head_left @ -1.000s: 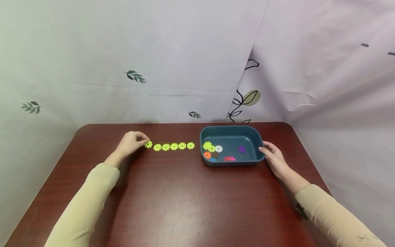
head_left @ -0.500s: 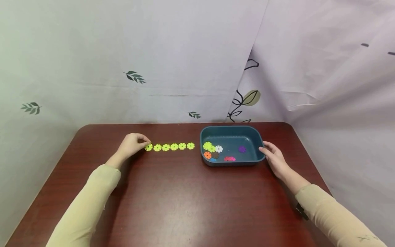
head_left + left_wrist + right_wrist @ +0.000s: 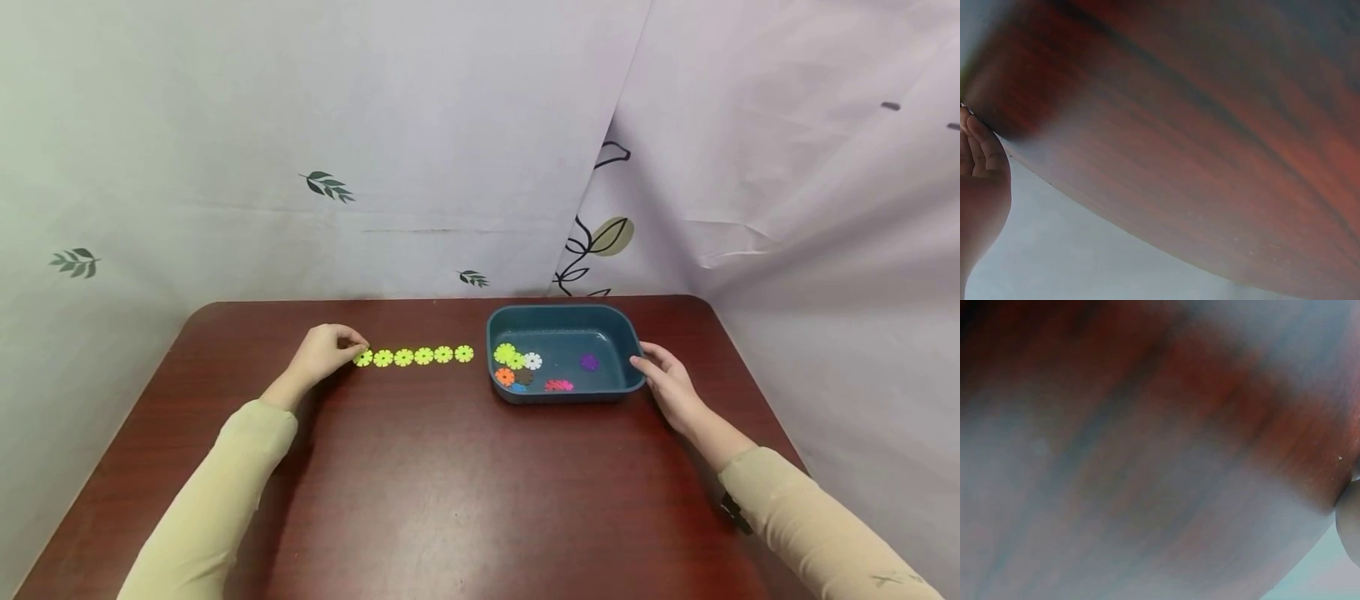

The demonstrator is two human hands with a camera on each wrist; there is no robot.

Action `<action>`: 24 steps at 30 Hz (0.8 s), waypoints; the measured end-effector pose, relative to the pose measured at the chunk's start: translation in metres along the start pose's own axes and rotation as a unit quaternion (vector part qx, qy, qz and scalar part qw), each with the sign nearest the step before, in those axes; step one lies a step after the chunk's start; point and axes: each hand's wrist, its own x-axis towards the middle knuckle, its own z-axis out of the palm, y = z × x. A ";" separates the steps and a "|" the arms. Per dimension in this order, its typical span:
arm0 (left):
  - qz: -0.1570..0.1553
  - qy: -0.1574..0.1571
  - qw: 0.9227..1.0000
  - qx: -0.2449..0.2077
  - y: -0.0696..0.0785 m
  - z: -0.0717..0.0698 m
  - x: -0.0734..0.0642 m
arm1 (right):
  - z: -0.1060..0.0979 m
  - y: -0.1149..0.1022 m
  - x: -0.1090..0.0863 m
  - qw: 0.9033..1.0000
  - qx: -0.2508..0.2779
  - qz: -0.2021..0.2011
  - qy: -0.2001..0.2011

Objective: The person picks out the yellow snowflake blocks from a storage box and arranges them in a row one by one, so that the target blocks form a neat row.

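Note:
At the left end of a row of several yellow-green snowflake discs, my left hand pinches the end disc by its upper left edge between thumb and forefinger. That disc lies flat in line with its neighbours. My right hand grips the right end of a dark blue-green rectangular basin, thumb at the rim and fingers along the outer wall. In the left wrist view only part of the left hand shows at the edge; the discs are out of that view.
Inside the basin lie yellow-green discs, a white one, an orange one, a purple one, and brown, blue and pink-red ones. The dark red wooden table backs onto a pale leaf-printed curtain.
The left hand has brought the end disc slightly toward the front and right, level with the row and closer to its neighbour. The right hand and basin have stayed in place.

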 end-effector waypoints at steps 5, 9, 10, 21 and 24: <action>-0.001 0.005 1.000 0.000 -0.001 0.001 0.000 | 0.000 -0.001 -0.001 1.000 -0.001 0.001 0.001; 0.004 0.011 1.000 0.001 -0.002 0.002 -0.001 | 0.001 -0.001 -0.001 1.000 -0.002 0.002 0.001; 0.005 0.012 1.000 0.001 -0.002 0.002 -0.001 | 0.001 -0.001 -0.001 1.000 -0.003 0.003 0.000; 0.009 0.017 1.000 -0.006 0.000 0.004 -0.003 | 0.002 -0.003 0.000 1.000 0.007 0.007 0.005; 0.008 0.021 1.000 -0.012 0.001 0.005 -0.002 | 0.001 -0.003 0.000 1.000 0.008 0.005 0.002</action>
